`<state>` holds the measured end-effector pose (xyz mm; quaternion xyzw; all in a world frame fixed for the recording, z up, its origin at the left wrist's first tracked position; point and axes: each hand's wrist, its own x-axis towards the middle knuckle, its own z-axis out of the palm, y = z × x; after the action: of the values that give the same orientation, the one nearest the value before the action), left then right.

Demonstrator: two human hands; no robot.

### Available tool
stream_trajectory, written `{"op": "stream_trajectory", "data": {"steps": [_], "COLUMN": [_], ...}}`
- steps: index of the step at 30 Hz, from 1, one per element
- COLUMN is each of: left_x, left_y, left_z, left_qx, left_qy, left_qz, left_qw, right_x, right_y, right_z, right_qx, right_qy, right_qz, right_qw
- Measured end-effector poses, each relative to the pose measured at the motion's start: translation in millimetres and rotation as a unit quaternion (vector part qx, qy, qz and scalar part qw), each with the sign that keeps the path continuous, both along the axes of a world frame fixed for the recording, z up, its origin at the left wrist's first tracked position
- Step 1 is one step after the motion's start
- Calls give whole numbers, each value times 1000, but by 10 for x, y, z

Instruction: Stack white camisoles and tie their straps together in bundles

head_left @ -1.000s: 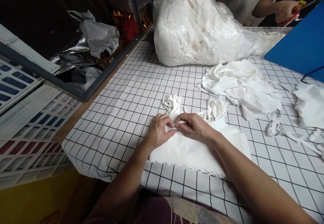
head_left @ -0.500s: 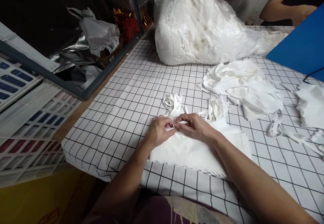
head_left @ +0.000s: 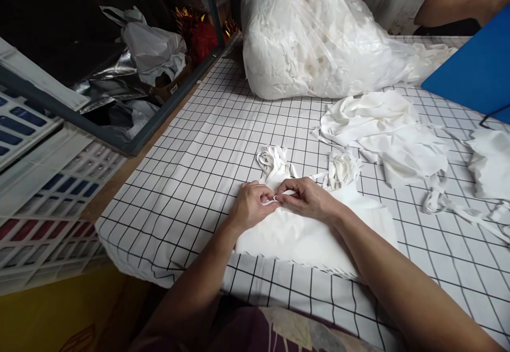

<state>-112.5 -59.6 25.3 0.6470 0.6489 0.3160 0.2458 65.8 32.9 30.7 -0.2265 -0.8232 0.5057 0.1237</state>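
Note:
A thin white fabric strip (head_left: 270,202) runs between my fingertips. My left hand (head_left: 252,205) is closed, pinching it from the left. From the right, my right hand (head_left: 305,198) grips it between thumb and forefinger, close to the left fingertips. Beneath both hands lies a flat white cloth (head_left: 295,246) with a jagged near edge. Just beyond my left hand is a bundle of looped white strips (head_left: 273,160). A second strip bundle (head_left: 342,169) rests beyond my right hand, at the cloth's far side.
A large clear bag of white material (head_left: 314,39) stands at the back of the checked tabletop (head_left: 171,182). Crumpled white cloths (head_left: 386,134) lie to the right, near a blue panel (head_left: 474,68). Plastic crates (head_left: 59,192) stand left. Another person's arm (head_left: 450,9) shows at back right.
My hands hold almost the same place, with only slight finger movement at the strip. The whole view has shifted a little. The other person's arm at back right has moved.

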Motion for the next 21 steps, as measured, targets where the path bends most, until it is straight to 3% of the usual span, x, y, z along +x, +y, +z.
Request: {"op": "stream_trajectory", "data": {"steps": [21], "left_x": [24], "left_y": [6], "left_z": [3], "left_qx": [-6], "left_qy": [-1], "left_qz": [13], "left_qw": [1000], "right_x": [48], "right_y": [22], "right_z": [89], "right_qx": [47], "right_qy": [-27], "right_qz": [22], "right_qw": [998]}}
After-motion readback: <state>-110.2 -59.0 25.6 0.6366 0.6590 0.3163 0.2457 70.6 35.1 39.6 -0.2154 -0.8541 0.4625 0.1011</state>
